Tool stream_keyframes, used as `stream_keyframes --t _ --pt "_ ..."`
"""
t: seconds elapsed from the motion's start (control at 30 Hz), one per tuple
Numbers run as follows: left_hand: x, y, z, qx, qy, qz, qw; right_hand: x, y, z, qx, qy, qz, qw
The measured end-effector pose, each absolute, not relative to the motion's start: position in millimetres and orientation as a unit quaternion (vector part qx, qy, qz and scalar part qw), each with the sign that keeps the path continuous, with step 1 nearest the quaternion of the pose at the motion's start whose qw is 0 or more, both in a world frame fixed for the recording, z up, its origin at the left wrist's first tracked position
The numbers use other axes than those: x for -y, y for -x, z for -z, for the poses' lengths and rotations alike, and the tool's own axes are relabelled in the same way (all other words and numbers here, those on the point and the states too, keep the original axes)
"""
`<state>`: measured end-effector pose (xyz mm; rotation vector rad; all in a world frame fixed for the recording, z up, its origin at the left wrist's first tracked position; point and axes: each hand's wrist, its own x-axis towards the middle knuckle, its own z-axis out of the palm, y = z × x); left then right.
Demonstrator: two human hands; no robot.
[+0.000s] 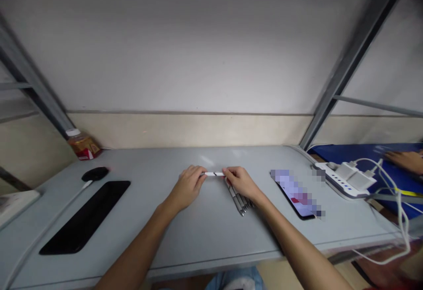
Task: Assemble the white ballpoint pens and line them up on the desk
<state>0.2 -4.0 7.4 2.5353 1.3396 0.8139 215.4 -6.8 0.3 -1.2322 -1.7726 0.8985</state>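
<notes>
Between my two hands a slim white pen [214,174] with a dark mark near its middle lies crosswise, just above or on the grey desk. My left hand [191,184] is closed on its left end, and the fingertips of my right hand [240,181] pinch its right end. Several grey pens [239,202] lie side by side under and just below my right hand, which hides their upper parts. A bit of red shows by the right fingertips; what it belongs to is unclear.
On the grey desk [198,241] lie a black slab-like pad [87,217], a black mouse [95,174] and, at right, a lit phone [294,195]. A jar [83,144] stands back left. A power strip [343,182] with cables sits right; beyond it another person's hand [405,160] rests.
</notes>
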Motion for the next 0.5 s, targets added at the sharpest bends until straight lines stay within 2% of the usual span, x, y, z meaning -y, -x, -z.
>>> stream_keyframes --t 0.17,0.27,0.33,0.5 --pt "6.4 0.2 -9.9 -0.431 -0.867 -0.249 0.024 8.3 -216.1 -5.6 0.648 0.476 -0.461 0.376" --pt "6.4 0.6 -10.0 -0.443 -0.868 -0.224 -0.006 8.1 -215.3 -5.7 0.637 0.468 -0.488 0.369" --pt "5.8 0.8 -9.5 -0.453 -0.866 -0.212 -0.016 7.5 -214.5 -3.8 0.664 0.456 -0.461 0.372" --pt "3.3 1.8 -7.4 -0.467 -0.852 -0.235 0.029 10.8 -212.7 -2.4 0.748 0.449 -0.273 0.405"
